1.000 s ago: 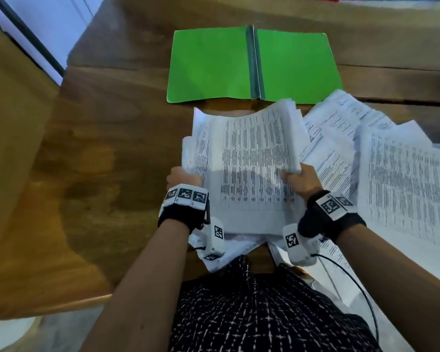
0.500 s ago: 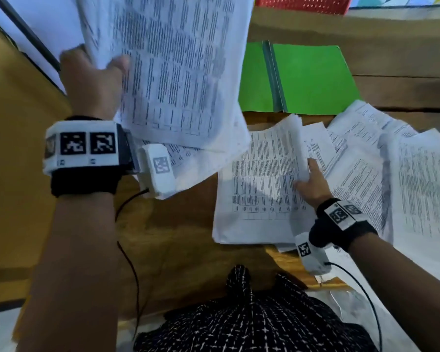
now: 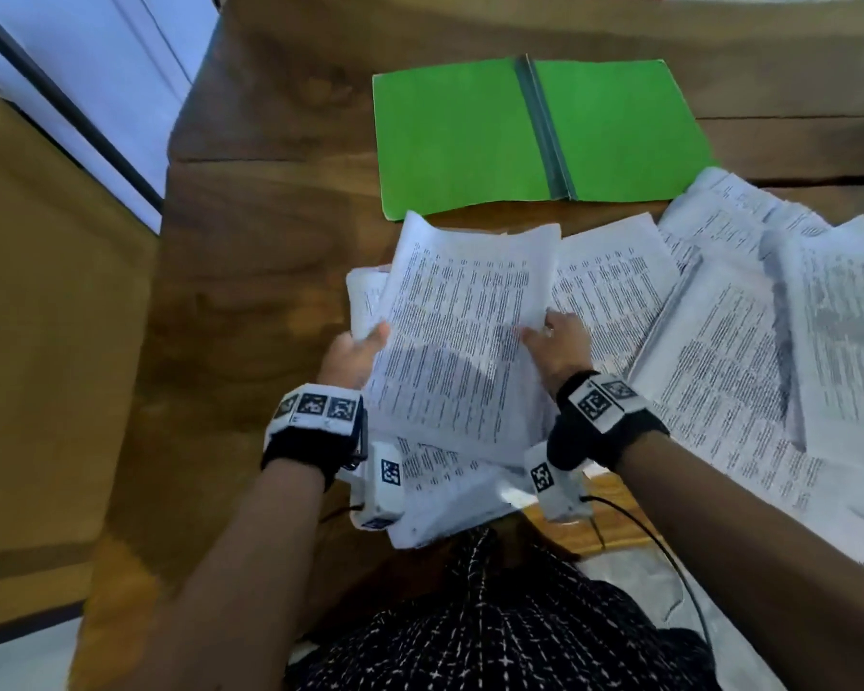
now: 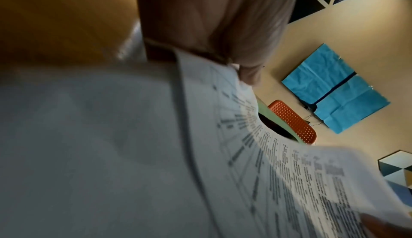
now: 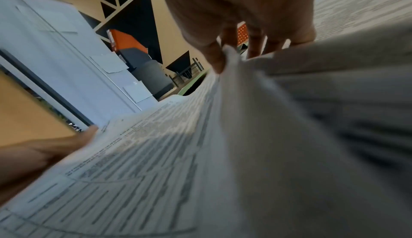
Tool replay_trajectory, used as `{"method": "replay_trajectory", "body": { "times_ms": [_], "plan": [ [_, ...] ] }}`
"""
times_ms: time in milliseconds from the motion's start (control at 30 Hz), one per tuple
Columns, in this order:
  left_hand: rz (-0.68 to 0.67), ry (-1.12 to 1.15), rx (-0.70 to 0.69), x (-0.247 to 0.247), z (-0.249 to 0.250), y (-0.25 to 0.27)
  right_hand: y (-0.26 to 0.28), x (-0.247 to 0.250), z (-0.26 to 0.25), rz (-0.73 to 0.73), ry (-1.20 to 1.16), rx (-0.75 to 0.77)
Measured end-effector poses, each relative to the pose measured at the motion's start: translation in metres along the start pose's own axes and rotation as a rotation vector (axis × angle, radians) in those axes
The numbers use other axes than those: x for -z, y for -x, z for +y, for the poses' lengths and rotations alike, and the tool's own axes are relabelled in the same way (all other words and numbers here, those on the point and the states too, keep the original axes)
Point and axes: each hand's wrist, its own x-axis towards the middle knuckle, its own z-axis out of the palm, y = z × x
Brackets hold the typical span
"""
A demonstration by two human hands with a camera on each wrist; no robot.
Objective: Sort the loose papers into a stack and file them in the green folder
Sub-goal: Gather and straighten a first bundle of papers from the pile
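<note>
Head view shows both hands holding a bundle of white printed paper sheets [image 3: 460,341] above the near edge of the dark brown wooden table [image 3: 250,271]. Left hand [image 3: 350,359] grips the bundle's left side, its thumb lying on top of the upper sheet and the other fingers hidden under the paper. Right hand [image 3: 562,349] grips the right side of the bundle, thumb on top near the sheet's edge. From the right wrist view, the right hand's fingers [image 5: 215,58] pinch the paper edge, with the rest curled behind the sheets; the printed sheet bows between the two hands. From the left wrist view, a left fingertip [image 4: 248,75] presses on the curved top sheet, and most of that picture is blurred paper. The sheets in the bundle are unevenly aligned, with corners sticking out at the left and below the wrists. More loose white printed pages [image 3: 729,331] lie spread and overlapping across the right part of the table, reaching its near right edge. A bright green paper folder with a dark grey spine [image 3: 539,132] lies open and flat toward the far edge of the table, just beyond the held bundle and apart from it, with both covers bare. Each wrist carries a black band with white marker tags [image 3: 320,421].
</note>
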Motion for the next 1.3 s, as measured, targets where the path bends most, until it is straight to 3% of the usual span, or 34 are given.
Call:
{"method": "replay_trajectory", "body": {
  "times_ms": [100, 167, 233, 367, 500, 600, 733, 867, 1000, 1067, 1167, 1300],
  "plan": [
    [-0.004, 0.048, -0.009, 0.012, 0.0, -0.009, 0.0, 0.007, -0.006, 0.062, 0.144, 0.048],
    [0.092, -0.035, -0.023, 0.023, 0.005, -0.016, 0.0, 0.023, -0.008, 0.052, 0.206, 0.045],
    [0.23, -0.112, -0.066, 0.032, 0.01, -0.023, -0.001, 0.04, -0.006, -0.011, 0.226, 0.019],
    [0.274, -0.136, -0.187, 0.03, 0.021, -0.037, 0.008, 0.04, -0.007, -0.178, 0.184, 0.012],
    [0.271, -0.089, -0.001, 0.007, 0.019, -0.034, 0.023, 0.005, -0.014, -0.081, -0.08, -0.02],
    [0.248, -0.067, 0.065, -0.004, 0.008, -0.026, 0.036, -0.025, -0.024, -0.11, -0.296, -0.069],
    [0.194, 0.057, 0.038, 0.014, -0.005, -0.034, 0.043, -0.029, -0.044, -0.108, -0.075, 0.06],
    [0.136, 0.292, -0.166, 0.042, 0.007, -0.017, 0.051, 0.002, -0.082, 0.122, -0.421, 0.226],
    [0.152, 0.514, -0.653, 0.063, 0.055, 0.03, 0.067, 0.041, -0.127, 0.372, -0.757, 0.495],
    [0.155, 0.512, -0.781, 0.074, 0.068, 0.05, 0.076, 0.052, -0.14, 0.424, -0.833, 0.592],
    [0.12, 0.47, -0.821, 0.083, 0.072, 0.072, 0.081, 0.048, -0.142, 0.43, -0.868, 0.584],
    [0.075, 0.569, -0.775, 0.073, 0.056, 0.06, 0.081, 0.025, -0.125, 0.311, -0.904, 0.402]
  ]
}}
